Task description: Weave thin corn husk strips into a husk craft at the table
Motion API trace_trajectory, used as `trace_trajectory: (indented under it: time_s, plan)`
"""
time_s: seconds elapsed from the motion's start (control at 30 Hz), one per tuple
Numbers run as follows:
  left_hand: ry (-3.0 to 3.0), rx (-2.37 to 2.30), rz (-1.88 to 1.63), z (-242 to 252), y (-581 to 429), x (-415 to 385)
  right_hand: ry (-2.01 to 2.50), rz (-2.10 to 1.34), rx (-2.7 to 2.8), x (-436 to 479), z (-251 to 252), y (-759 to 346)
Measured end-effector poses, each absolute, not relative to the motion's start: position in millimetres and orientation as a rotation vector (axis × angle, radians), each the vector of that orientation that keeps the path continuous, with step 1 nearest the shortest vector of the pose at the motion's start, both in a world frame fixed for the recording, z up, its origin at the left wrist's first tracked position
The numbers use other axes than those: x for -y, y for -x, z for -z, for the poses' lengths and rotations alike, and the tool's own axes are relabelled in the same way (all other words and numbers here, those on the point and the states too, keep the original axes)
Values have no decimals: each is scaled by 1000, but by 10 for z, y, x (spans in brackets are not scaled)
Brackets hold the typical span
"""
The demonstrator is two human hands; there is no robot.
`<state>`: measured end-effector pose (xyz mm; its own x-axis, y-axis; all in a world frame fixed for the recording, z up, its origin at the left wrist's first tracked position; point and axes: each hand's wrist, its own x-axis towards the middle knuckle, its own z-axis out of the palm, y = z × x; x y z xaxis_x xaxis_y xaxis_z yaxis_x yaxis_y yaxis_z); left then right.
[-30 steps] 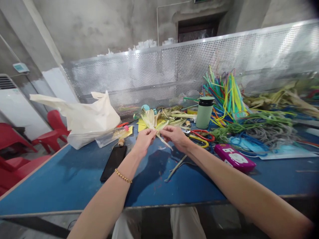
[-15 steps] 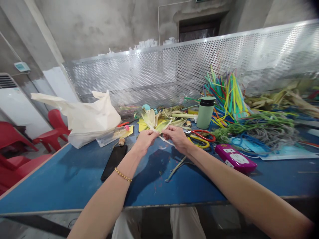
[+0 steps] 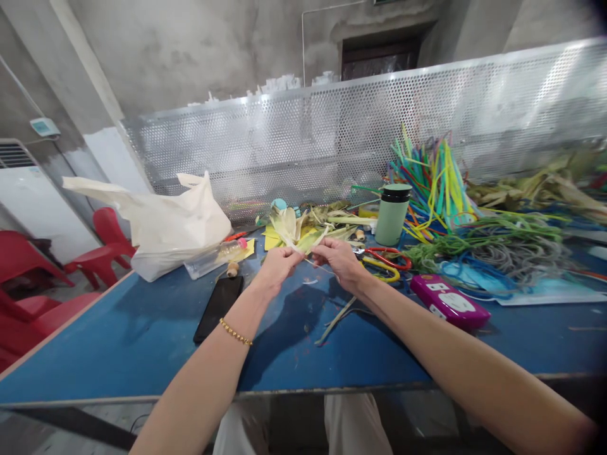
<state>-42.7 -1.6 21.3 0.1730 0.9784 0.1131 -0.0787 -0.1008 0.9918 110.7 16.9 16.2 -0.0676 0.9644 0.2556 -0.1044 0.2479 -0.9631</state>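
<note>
Pale, dried corn husk [image 3: 290, 225] fans upward from the fingers of my left hand [image 3: 279, 265], which pinches its lower end. Close beside it, my right hand [image 3: 337, 258] is closed on a husk strip [image 3: 320, 236] that sticks up past the fingertips. A thin strand hangs below the fingers toward the table. Both hands are just above the blue tabletop, nearly touching. Behind my right hand lie scissors with red handles [image 3: 389, 255] and a yellow-handled pair [image 3: 385, 270]. Loose stems [image 3: 336, 321] rest below that hand.
Left are a white plastic bag [image 3: 175, 227], a clear bottle [image 3: 215, 256] and a black phone [image 3: 218, 308]. Right stand a green tumbler [image 3: 392, 215], a purple box [image 3: 450, 302], tangled green cords [image 3: 493, 240] and colourful strips [image 3: 439, 183]. A perforated metal panel [image 3: 265, 139] runs behind.
The pale strip that hung broad and flat below my fingers now shows as a thin line. My hands hold almost the same place, and the view has shifted slightly.
</note>
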Motion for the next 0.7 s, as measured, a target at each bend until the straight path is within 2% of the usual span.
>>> trace_trajectory:
  time_s: [0.4, 0.7]
  plan:
    - [-1400, -899, -1283, -174, 389, -14, 928, -1105, 1531, -157, -157, -1115]
    - [-1977, -1395, -1490, -190, 383, 19, 929, -1098, 1386, -209, -140, -1154]
